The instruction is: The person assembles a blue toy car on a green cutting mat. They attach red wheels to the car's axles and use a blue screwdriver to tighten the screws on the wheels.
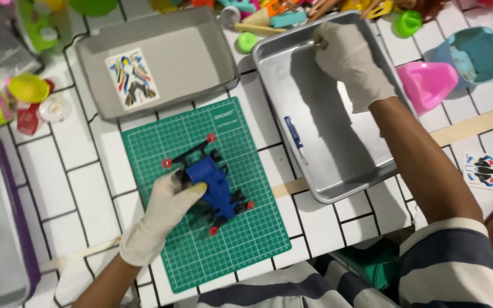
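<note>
Left hand, gloved, fingers clasped on the blue toy racing car, which sits on the green cutting mat on the tiled worktop. Right hand, gloved, fingers pinched at the far corner of the metal tray; what they grip, cannot tell. Car chassis looks assembled with red rollers fitted; blue-handled screwdriver lies unused in the tray.

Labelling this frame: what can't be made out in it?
- Right hand, head view: whatever its fingertips pinch in the tray is too small to tell.
- Toy car: rear hidden under left hand.
- Toy pile along the top: cut by frame edge.
</note>
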